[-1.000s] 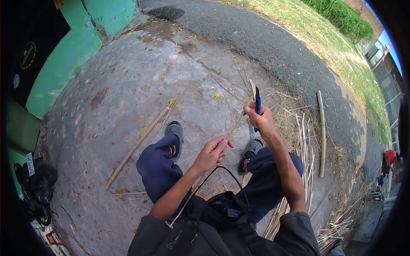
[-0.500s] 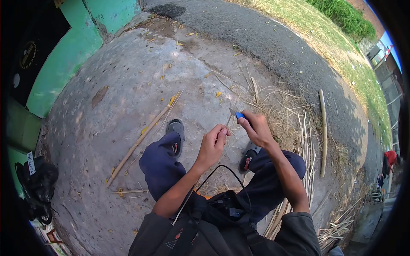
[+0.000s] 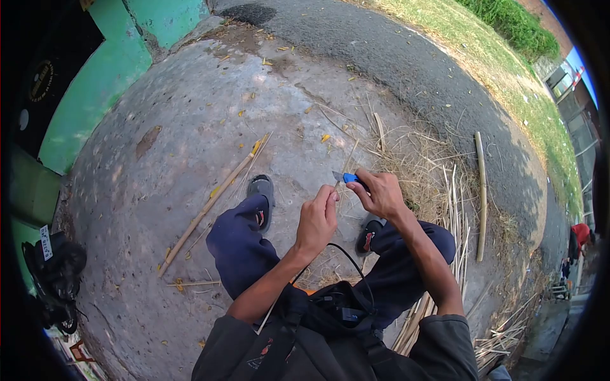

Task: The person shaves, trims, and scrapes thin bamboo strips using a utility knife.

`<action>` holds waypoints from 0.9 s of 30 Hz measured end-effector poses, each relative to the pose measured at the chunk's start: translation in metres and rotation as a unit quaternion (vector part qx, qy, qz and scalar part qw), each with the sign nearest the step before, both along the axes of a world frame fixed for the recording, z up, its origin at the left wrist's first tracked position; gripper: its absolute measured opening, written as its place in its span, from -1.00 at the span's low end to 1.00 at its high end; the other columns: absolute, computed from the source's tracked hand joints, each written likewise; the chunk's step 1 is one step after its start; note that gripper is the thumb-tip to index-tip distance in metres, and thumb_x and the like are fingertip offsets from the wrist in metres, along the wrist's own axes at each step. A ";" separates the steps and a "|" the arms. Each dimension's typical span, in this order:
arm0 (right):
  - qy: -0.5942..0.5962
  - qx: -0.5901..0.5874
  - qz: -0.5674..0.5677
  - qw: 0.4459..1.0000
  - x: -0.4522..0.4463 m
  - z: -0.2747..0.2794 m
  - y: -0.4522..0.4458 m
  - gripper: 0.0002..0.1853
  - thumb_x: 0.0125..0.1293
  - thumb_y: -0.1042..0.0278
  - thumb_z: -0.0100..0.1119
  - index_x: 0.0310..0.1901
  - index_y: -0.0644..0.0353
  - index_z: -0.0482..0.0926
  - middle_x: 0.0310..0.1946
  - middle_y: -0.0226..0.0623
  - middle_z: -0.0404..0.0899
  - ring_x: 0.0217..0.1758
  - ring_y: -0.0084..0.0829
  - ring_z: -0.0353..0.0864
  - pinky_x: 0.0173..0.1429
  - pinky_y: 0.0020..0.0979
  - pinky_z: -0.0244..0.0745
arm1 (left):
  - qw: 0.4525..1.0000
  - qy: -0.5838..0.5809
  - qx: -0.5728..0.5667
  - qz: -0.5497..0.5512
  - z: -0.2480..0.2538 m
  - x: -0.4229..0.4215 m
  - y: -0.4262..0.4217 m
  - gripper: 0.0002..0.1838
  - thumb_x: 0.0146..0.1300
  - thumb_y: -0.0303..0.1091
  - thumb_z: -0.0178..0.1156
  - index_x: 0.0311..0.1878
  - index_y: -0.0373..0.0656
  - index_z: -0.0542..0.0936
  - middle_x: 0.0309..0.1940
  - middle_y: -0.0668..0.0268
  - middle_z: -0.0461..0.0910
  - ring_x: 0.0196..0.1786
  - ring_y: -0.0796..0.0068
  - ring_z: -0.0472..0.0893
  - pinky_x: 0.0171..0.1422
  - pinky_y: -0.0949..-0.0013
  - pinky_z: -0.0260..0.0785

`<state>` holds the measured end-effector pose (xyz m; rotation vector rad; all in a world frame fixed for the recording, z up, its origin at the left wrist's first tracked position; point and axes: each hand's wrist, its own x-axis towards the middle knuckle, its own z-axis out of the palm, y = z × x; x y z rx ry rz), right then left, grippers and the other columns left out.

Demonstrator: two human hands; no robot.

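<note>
Between my knees, my left hand (image 3: 318, 219) is closed in a pinch on a thin bamboo strip (image 3: 347, 160), which slants up and away from the fingertips. My right hand (image 3: 384, 195) grips a blue utility knife (image 3: 350, 178). The knife's bare blade points left and lies at the strip, just above my left fingertips. Part of the strip is hidden behind the knife and fingers.
A bamboo stick (image 3: 213, 202) lies on the concrete to the left, and another pole (image 3: 481, 197) to the right. Split strips (image 3: 456, 216) and loose shavings (image 3: 413, 162) cover the ground by my right leg. A parked motorbike (image 3: 54, 273) stands far left.
My right hand has brought the utility knife left and down, closer to my left fingertips, and its blade has turned flatter. My left hand has shifted only slightly.
</note>
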<state>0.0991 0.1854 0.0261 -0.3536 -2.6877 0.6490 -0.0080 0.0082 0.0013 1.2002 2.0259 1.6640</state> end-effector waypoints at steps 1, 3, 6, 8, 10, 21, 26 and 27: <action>0.016 -0.006 -0.031 0.999 0.000 0.000 0.004 -0.61 0.58 -0.02 0.17 -0.22 0.19 0.57 -0.59 -0.03 0.50 -0.50 0.11 0.58 -0.36 -0.01 0.36 | 1.000 0.000 0.000 0.000 0.002 0.001 -0.001 -0.88 0.61 -0.46 0.06 -0.08 -0.29 0.53 -0.50 0.06 0.55 -0.59 0.19 0.54 -0.43 0.21 0.28; 0.035 -0.010 -0.062 0.997 -0.003 0.000 0.028 -0.58 0.59 -0.03 0.15 -0.24 0.21 0.57 -0.59 -0.03 0.50 -0.50 0.09 0.57 -0.36 -0.02 0.35 | 1.000 -0.001 -0.016 -0.007 0.008 0.006 -0.006 -0.88 0.61 -0.46 0.06 -0.09 -0.28 0.54 -0.52 0.07 0.53 -0.60 0.23 0.52 -0.44 0.20 0.26; 0.055 -0.015 -0.213 0.975 0.007 0.006 0.070 -0.50 0.62 -0.08 0.08 -0.30 0.25 0.58 -0.60 0.01 0.51 -0.49 0.12 0.60 -0.34 -0.01 0.39 | 0.999 -0.015 0.009 -0.042 0.012 0.022 -0.014 -0.86 0.62 -0.45 0.06 -0.10 -0.27 0.55 -0.55 0.07 0.49 -0.60 0.28 0.51 -0.43 0.21 0.25; 0.114 -0.052 -0.236 0.964 0.008 0.015 0.079 -0.45 0.66 -0.07 0.00 -0.31 0.30 0.57 -0.61 0.04 0.48 -0.50 0.14 0.56 -0.33 -0.03 0.37 | 0.998 -0.026 -0.014 -0.047 0.012 0.018 -0.012 -0.86 0.62 -0.44 0.07 -0.10 -0.27 0.57 -0.56 0.08 0.47 -0.60 0.31 0.50 -0.43 0.21 0.25; 0.096 -0.060 -0.196 0.974 0.011 0.017 0.055 -0.50 0.65 -0.05 0.04 -0.28 0.28 0.58 -0.61 0.02 0.46 -0.52 0.13 0.55 -0.34 -0.04 0.37 | 0.998 -0.043 -0.038 -0.032 0.010 0.014 -0.009 -0.85 0.62 -0.43 0.07 -0.10 -0.27 0.58 -0.56 0.09 0.46 -0.60 0.34 0.50 -0.43 0.22 0.25; -0.009 0.013 -0.032 0.999 0.001 -0.002 0.013 -0.58 0.58 -0.06 0.18 -0.29 0.15 0.54 -0.63 -0.02 0.53 -0.52 0.15 0.61 -0.41 0.02 0.44 | 0.997 -0.021 -0.070 -0.014 0.015 0.003 -0.012 -0.89 0.59 -0.46 0.09 -0.08 -0.30 0.56 -0.35 -0.05 0.71 -0.31 -0.16 0.73 -0.30 0.06 0.47; 0.057 0.021 -0.104 0.993 0.000 -0.014 0.058 -0.55 0.61 -0.05 0.14 -0.30 0.20 0.57 -0.60 0.03 0.54 -0.51 0.15 0.60 -0.39 0.03 0.42 | 0.998 -0.016 -0.048 -0.027 0.018 0.015 -0.020 -0.88 0.59 -0.46 0.08 -0.08 -0.29 0.57 -0.38 -0.03 0.69 -0.39 -0.09 0.71 -0.34 0.07 0.43; 0.049 0.006 -0.180 0.982 0.002 -0.014 0.085 -0.55 0.62 -0.02 0.13 -0.31 0.22 0.57 -0.59 0.04 0.54 -0.50 0.15 0.60 -0.37 0.02 0.41 | 0.999 -0.010 -0.034 -0.036 0.020 0.019 -0.022 -0.88 0.59 -0.46 0.08 -0.07 -0.29 0.57 -0.38 -0.04 0.69 -0.42 -0.06 0.70 -0.36 0.08 0.41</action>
